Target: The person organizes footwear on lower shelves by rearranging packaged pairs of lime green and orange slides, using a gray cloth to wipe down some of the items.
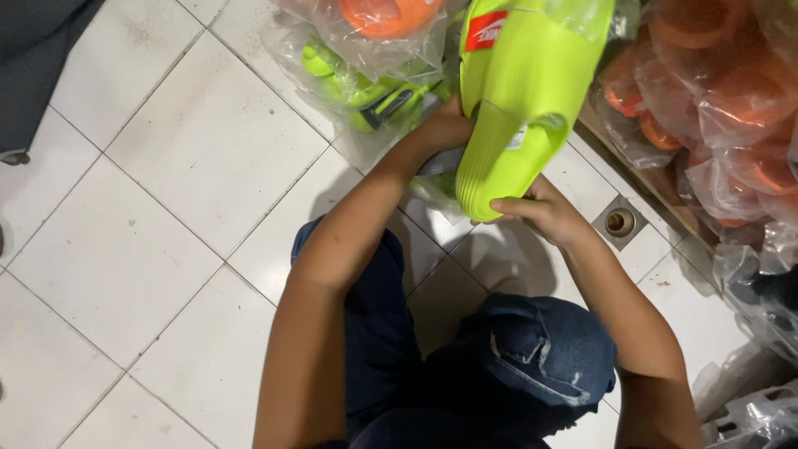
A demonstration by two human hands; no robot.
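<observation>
A neon yellow-green slide sandal (519,91) with a red tag near its top is held up in front of me, sole edge toward the camera. My left hand (445,129) grips its left side at the middle. My right hand (540,212) pinches the sandal's lower end from below, fingers curled around the heel edge. A thin clear plastic wrap clings to the sandal's upper part. My knees in dark blue jeans (540,349) are below.
Clear bags of yellow-green sandals (366,87) lie on the white tiled floor (166,216) behind my left hand. Bagged orange sandals (715,91) pile up at the right. A floor drain (619,222) sits by my right hand. More plastic bags (748,407) lie at lower right.
</observation>
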